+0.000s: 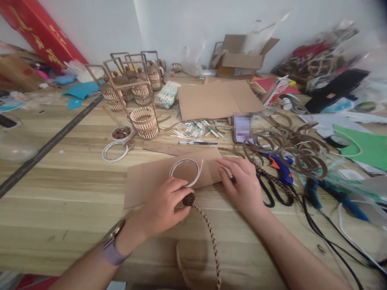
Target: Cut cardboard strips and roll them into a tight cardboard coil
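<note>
My left hand (169,201) pinches a small, dark brown coil of braided cord (189,199) between thumb and fingers. From the coil, a braided tail (211,231) hangs down over the table's front. Just above my left fingers, a white tape ring (198,177) with a loose end lies on a folded cardboard sheet (145,177). My right hand (242,183) is closed at the right end of that sheet, fingers curled together. Something small and dark shows under its fingers, but I cannot make out what it is. Black-handled scissors (267,193) lie right beside this hand.
Small wooden-slat baskets (144,124) with tall handles stand back left. Near them are a bowl of brown balls (121,133) and another tape ring (104,155). A pen (198,143) lies centre. Rightward are a blue glue gun (282,169), brown strip coils (311,161), pliers (341,199) and cables.
</note>
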The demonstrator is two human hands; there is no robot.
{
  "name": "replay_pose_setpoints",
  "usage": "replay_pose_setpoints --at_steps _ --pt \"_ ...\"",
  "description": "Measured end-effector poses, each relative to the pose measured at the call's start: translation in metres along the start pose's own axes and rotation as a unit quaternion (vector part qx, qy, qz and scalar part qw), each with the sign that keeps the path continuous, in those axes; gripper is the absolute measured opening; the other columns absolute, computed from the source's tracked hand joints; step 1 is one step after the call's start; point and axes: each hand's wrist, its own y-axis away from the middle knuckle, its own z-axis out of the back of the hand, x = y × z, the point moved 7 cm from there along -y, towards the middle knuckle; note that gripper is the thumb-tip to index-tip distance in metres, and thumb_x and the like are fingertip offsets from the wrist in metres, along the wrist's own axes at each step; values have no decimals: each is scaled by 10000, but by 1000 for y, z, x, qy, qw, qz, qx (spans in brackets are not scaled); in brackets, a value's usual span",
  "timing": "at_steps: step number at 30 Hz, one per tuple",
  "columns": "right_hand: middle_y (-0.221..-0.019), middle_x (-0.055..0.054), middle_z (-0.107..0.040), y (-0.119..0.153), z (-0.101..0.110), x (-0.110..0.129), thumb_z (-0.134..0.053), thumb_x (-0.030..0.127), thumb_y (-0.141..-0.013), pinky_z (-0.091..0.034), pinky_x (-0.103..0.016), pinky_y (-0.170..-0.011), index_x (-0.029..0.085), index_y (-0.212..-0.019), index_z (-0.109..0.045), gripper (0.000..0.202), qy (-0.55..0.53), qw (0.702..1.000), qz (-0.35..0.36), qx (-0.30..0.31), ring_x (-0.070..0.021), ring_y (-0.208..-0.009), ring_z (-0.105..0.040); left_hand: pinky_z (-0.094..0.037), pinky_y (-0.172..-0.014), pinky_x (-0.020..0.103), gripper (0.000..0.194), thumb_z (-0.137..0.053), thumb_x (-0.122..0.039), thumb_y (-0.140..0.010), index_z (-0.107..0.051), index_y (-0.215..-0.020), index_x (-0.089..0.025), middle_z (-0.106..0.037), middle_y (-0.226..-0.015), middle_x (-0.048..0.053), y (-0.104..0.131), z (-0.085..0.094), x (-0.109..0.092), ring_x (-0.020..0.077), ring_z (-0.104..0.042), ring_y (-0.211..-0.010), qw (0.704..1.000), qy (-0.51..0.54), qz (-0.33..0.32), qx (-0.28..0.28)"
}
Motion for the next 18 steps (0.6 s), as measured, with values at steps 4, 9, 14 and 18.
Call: replay_pose_setpoints --at_steps 4,9,14,18 --pt "-904 -42 -707 -1 -1 27 -615 143 -916 -390 -346 -760 244 -1088 -668 207 75 992 103 -15 -185 -789 -581 -554 -917 409 269 -659 -143 -821 -693 -1086 -114 -675 -1115 147 0 -3 -2 268 -613 -1031 1000 -1 -6 10" --pt "-829 0 -706 -1 -3 38 -662 133 -890 -337 -329 -783 242 -939 -680 121 120 981 150 -20 -163 -773 -533 -558 -904 435 258 -663 -156 -821 -695 -1072 -102 -679 -1104 154 -1 -4 -5 281 -612 -1013 1000 -12 -16 11" --pt "-755 -6 -673 -1 -8 33 -622 170 -905 -309 -363 -777 227 -821 -659 108 108 982 153 41 -181 -767 -524 -557 -897 433 233 -639 -168 -835 -692 -1059 -130 -679 -1097 142 0 -3 -7 271 -609 -999 1000 -21 -16 3" --pt "-746 -9 -665 -5 -8 22 -571 198 -908 -314 -371 -753 242 -790 -632 141 50 990 99 83 -197 -762 -518 -550 -908 411 229 -616 -158 -844 -680 -1063 -143 -676 -1100 134 0 2 -11 258 -611 -1002 1000 -9 -18 -8"
